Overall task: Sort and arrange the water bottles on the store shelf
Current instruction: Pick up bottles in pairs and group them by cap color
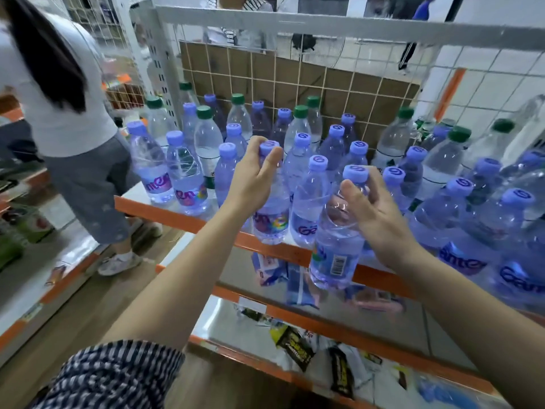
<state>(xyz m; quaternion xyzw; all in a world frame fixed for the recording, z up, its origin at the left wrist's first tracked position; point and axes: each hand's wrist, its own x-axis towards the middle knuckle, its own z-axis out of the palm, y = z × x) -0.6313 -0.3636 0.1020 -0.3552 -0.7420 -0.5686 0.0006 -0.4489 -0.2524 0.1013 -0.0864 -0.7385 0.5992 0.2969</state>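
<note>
Several purple-capped water bottles and green-capped clear bottles point(208, 137) stand mixed on the top shelf point(188, 221) with its orange front edge. My left hand point(253, 172) grips the neck of a purple-capped bottle point(271, 222) that stands at the shelf's front edge. My right hand point(374, 211) holds another purple-capped bottle point(336, 252) by its shoulder, tilted and lifted in front of the shelf edge, its barcode facing me.
A white wire grid point(295, 81) with cardboard behind it backs the shelf. Lower shelves point(324, 320) hold snack packets. A person in a white top point(73, 128) stands to the left in the aisle. More bottles crowd the right end point(486, 216).
</note>
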